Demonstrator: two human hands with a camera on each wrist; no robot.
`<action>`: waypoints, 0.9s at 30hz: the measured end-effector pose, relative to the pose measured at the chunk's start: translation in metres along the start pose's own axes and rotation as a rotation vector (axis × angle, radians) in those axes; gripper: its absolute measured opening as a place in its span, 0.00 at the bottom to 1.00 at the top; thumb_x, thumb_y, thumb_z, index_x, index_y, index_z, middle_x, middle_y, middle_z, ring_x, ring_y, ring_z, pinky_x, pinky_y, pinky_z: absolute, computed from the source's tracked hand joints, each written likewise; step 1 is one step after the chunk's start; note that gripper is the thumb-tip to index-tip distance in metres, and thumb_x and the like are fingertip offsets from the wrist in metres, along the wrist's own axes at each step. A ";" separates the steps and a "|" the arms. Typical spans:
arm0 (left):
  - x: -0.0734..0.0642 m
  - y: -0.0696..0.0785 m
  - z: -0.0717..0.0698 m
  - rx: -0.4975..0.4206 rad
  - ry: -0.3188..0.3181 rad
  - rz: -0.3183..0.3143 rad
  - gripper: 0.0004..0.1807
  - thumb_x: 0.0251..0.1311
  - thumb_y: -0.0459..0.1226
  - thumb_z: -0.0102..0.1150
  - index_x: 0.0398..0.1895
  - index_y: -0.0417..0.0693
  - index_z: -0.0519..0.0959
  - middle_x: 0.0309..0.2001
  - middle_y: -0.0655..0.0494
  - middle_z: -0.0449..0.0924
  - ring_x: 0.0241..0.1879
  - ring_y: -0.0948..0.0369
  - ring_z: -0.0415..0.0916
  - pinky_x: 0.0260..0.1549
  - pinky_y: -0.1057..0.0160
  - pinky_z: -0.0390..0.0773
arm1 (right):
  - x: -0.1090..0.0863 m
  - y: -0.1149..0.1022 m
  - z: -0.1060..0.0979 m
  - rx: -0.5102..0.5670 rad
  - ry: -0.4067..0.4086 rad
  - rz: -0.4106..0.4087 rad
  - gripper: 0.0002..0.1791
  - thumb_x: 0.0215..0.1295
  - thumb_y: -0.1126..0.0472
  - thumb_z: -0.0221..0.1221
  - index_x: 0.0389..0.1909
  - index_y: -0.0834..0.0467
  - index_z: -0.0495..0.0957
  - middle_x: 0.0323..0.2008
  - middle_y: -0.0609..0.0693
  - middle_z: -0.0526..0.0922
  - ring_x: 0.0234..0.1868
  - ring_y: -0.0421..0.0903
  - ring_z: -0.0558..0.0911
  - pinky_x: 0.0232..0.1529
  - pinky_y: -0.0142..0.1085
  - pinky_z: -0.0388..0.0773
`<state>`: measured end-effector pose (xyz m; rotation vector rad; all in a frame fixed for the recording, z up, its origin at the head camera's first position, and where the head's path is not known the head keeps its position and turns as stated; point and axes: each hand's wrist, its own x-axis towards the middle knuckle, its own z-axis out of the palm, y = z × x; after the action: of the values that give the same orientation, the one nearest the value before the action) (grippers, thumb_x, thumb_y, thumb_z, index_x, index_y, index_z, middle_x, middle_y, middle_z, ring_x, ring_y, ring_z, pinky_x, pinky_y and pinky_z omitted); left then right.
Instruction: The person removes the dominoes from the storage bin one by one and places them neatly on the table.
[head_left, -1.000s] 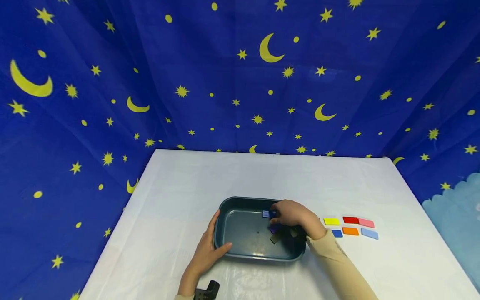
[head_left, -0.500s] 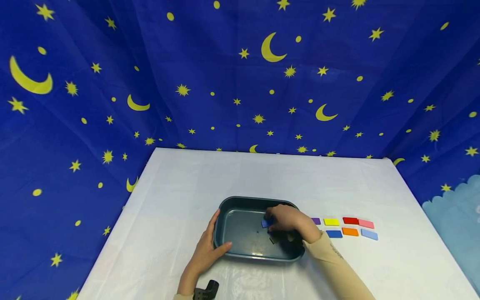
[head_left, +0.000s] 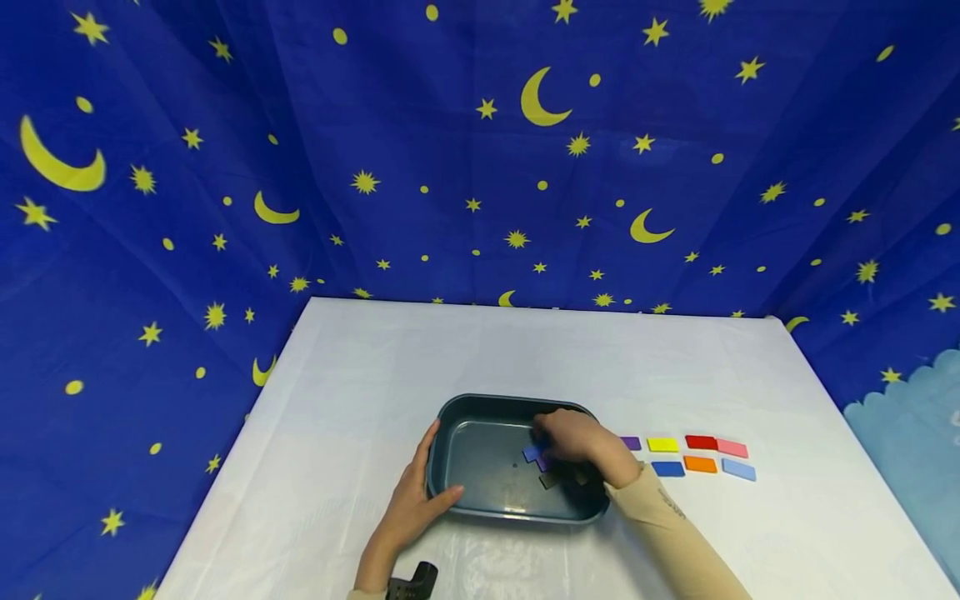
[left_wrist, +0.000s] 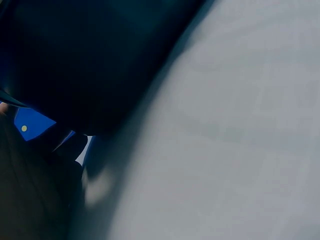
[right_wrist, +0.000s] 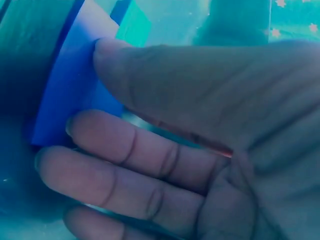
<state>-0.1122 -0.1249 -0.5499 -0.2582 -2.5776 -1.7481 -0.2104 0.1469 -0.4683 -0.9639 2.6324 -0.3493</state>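
Down in the tub [head_left: 483, 471] goes the right hand [head_left: 567, 433], at its right side, fingers curled in close, and look at the right wrist view: thumb flat on the face of a bluish tile [right_wrist: 72, 85], the other fingers gathered round its lower edge, so there's a pinch on, narrow, though the far side of it is hidden. Just behind that, a green-tinted tile [right_wrist: 136, 24] peeks out. From above, right by those fingertips, a blue tile [head_left: 531, 453] and a violet tile [head_left: 543, 464] meet, with a dark tile [head_left: 549, 480] just nearer the person; which one is pinched, I can't tell from up here. Over on the left, the left hand [head_left: 411, 502] is spread wide across the tub's near-left corner, fingers along the outer wall, thumb straight out to the near rim, bracing rather than clenching. Out on the white table [head_left: 420, 350], right of the tub, it's two rows: purple [head_left: 631, 443], yellow [head_left: 663, 445], red [head_left: 701, 442] and pink [head_left: 732, 448] behind; deep blue [head_left: 668, 469], orange [head_left: 701, 464] and pale blue [head_left: 738, 470] in front, red and pink touching!
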 end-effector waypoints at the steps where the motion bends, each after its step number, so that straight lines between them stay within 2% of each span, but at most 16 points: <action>1: 0.000 0.000 0.000 0.000 0.001 0.000 0.51 0.51 0.46 0.65 0.74 0.74 0.46 0.73 0.52 0.50 0.66 0.44 0.54 0.54 0.32 0.57 | 0.000 0.000 0.000 0.000 -0.002 0.004 0.13 0.45 0.65 0.71 0.29 0.58 0.76 0.23 0.47 0.77 0.25 0.46 0.77 0.29 0.42 0.75; 9: 0.000 0.001 0.000 -0.004 0.002 0.005 0.50 0.50 0.46 0.65 0.74 0.73 0.46 0.73 0.52 0.50 0.66 0.44 0.54 0.54 0.32 0.57 | -0.001 0.002 0.003 0.037 -0.042 0.052 0.13 0.47 0.59 0.72 0.24 0.57 0.76 0.21 0.44 0.74 0.24 0.41 0.73 0.29 0.39 0.73; 23: 0.000 -0.001 0.000 -0.011 0.002 0.003 0.50 0.51 0.46 0.65 0.74 0.73 0.45 0.73 0.55 0.49 0.67 0.44 0.53 0.54 0.32 0.56 | -0.001 0.000 0.006 0.083 -0.066 0.049 0.13 0.50 0.60 0.71 0.23 0.56 0.73 0.20 0.42 0.70 0.22 0.40 0.69 0.27 0.36 0.69; 27: 0.000 -0.002 0.001 -0.014 0.000 0.000 0.51 0.51 0.46 0.65 0.74 0.73 0.45 0.73 0.54 0.49 0.67 0.44 0.53 0.54 0.32 0.56 | -0.001 0.003 0.008 0.094 -0.059 0.012 0.13 0.50 0.61 0.70 0.24 0.55 0.73 0.20 0.42 0.71 0.22 0.39 0.69 0.26 0.35 0.69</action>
<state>-0.1125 -0.1249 -0.5518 -0.2582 -2.5667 -1.7664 -0.2083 0.1487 -0.4760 -0.9135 2.5429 -0.4309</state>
